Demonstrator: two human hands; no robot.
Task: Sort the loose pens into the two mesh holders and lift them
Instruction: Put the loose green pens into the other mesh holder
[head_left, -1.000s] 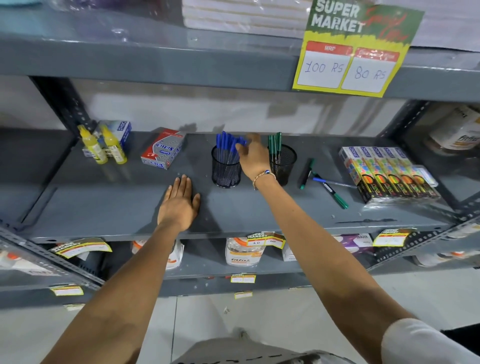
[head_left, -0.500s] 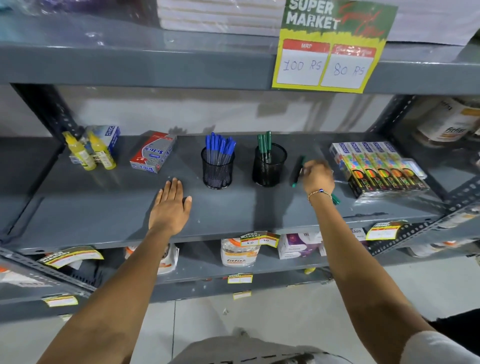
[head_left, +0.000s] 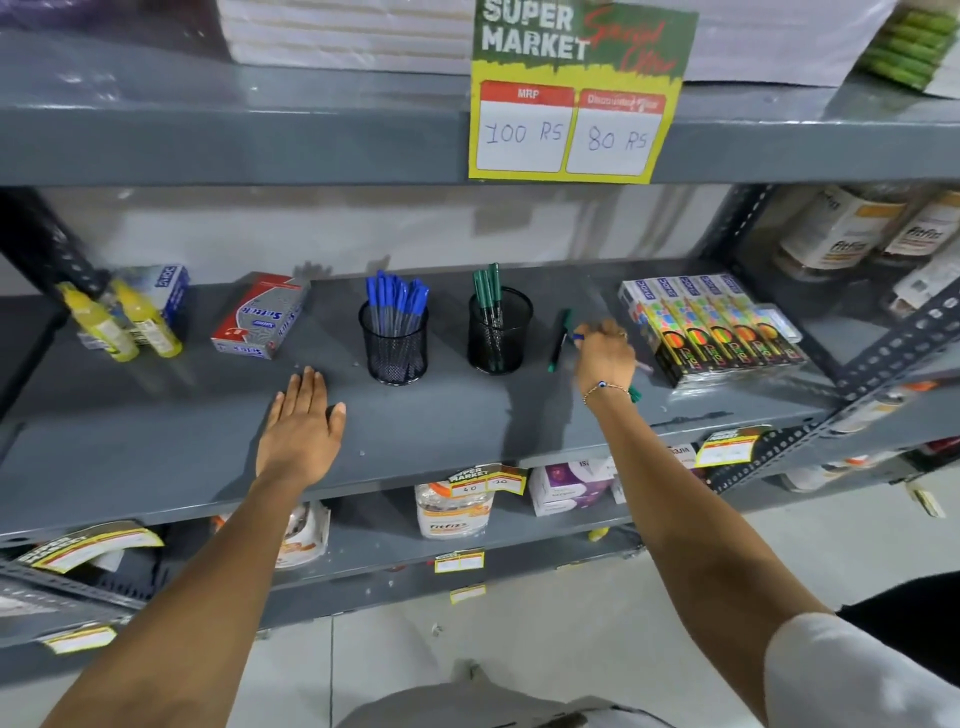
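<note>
Two black mesh holders stand mid-shelf. The left holder (head_left: 395, 353) is full of blue pens (head_left: 397, 299); the right holder (head_left: 500, 343) has a few green pens (head_left: 487, 288). One loose green pen (head_left: 558, 340) lies just right of it. My right hand (head_left: 605, 361) is lowered onto the shelf beside that pen, fingers closed on a blue pen (head_left: 578, 336) whose cap pokes out to the left. Another green pen's end (head_left: 635, 395) shows under my wrist. My left hand (head_left: 304, 421) lies flat and open on the shelf, in front of the left holder.
Colourful pencil boxes (head_left: 711, 332) sit right of my right hand. A red box (head_left: 260, 317) and yellow glue bottles (head_left: 122, 327) stand at the left. The upper shelf with a price sign (head_left: 571, 104) hangs overhead. An angled steel post (head_left: 883, 353) bounds the right side.
My right hand left the blue-pen holder, swung right past the green-pen holder and came down on the loose pens, closing on the blue one. My left hand stayed put.
</note>
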